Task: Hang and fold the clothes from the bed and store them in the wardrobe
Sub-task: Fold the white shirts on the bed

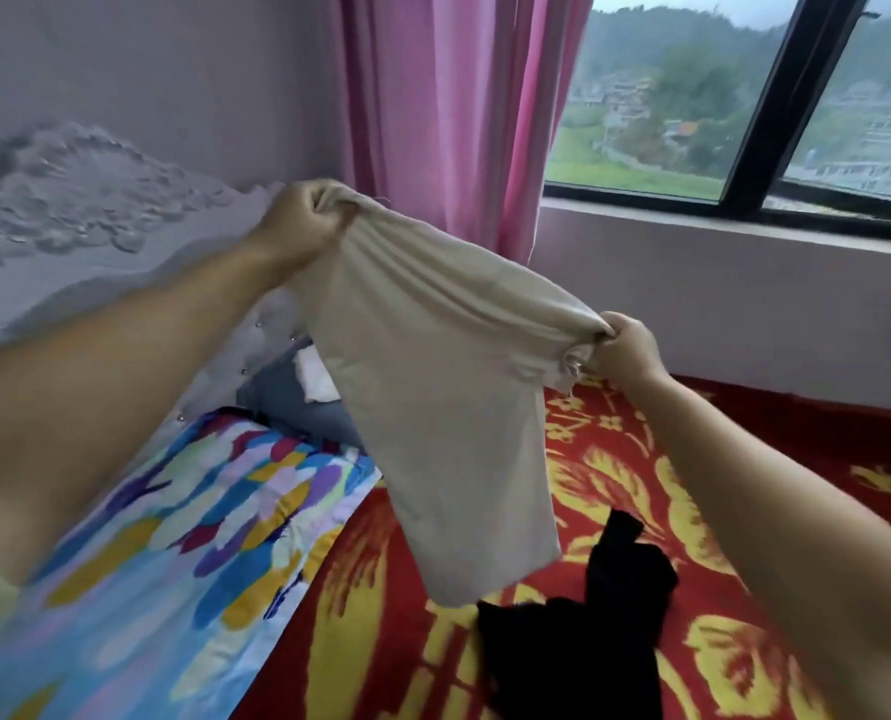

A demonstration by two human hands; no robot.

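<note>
Garment (433, 407), beige, is held up over the bed (692, 537), clear of the red and yellow blanket. Left hand (305, 220) has its fingers curled tight on one bunched top corner; right hand (627, 350) has the same closed grip on the other corner, lower down. The cloth hangs slanted between them, its loose bottom edge just above a black garment (578, 641) lying crumpled on the blanket. A patterned quilt (173, 537) lies along the left side.

Risks, as judged: the uneven hold could give a crooked fold; the hanging edge could drag the black garment along; bunched corners could set creases. No wardrobe or hanger is in view.
</note>
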